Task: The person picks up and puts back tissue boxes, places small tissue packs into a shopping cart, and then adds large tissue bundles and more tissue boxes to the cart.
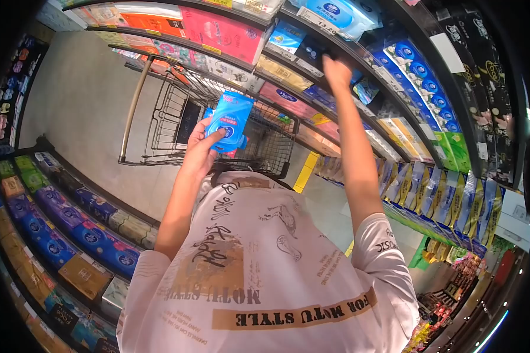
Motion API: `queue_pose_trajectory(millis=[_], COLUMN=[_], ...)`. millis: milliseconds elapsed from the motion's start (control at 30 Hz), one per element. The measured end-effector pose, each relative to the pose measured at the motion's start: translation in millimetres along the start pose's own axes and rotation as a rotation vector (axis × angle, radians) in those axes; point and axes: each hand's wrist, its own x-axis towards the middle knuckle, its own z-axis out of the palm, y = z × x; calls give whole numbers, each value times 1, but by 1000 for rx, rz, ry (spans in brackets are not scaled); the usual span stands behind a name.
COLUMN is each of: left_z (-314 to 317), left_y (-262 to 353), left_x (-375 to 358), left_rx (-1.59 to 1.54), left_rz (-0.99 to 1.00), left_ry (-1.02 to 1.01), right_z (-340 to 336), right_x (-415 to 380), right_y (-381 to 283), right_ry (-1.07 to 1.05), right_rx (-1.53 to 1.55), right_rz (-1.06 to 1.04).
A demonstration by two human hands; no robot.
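Note:
My left hand [201,145] grips a blue tissue pack [234,112] with the thumb across its front, above the wire shopping cart. Other blue packaging shows behind its lower edge, partly covered. My right arm is stretched out to the shelf, and my right hand [337,72] reaches into a dark gap between shelf boards. Its fingers are partly lost in shadow there, so I cannot make out whether they hold anything. Close to it are a blue box [287,36] on the left and a blue-green pack [366,89] on the right.
The shopping cart [150,126] stands against the shelving, its handle to the left. Shelves of boxed and bagged tissues curve overhead, with a large blue pack [338,17] near a price tag. More stocked shelves [88,235] line the left. Hanging yellow-and-blue bags [436,200] are at the right.

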Motion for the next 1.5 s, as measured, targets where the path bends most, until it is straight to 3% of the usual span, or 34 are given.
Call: queue_pose_trajectory(millis=[33,100,167,333,433,467,533,700,1033,1500], left_z=[1,8,20,42,54,57,64,63,48,52], left_y=[-1,3,5,-5,-11,-13,-12,-19,-37,-21], left_x=[-2,-6,-10,-7,-7,-8,-14,-32,-73,-55], left_rx=[-1,17,25,67,126,160,200,213,215,124], left_rz=[28,14,-7,-60,-78,-48,-54,-45,-29,61], left_ry=[10,-24,-60,-110,-90,-95,-55,24,274,193], right_z=[-8,-6,-32,-32,-48,-52,-62,-68,-61,-51], right_x=[-1,14,15,19,42,42,50,54,51,55], right_y=[23,90,95,129,130,127,128,136,140,120], right_ry=[104,-110,-264,-352,-246,119,236,94,55,31], right_rx=[-90,-275,-366,-394,-336,-359,-281,-154,-74,-43], right_rz=[-79,-74,-77,-140,-269,-466,-504,-414,-415,-435])
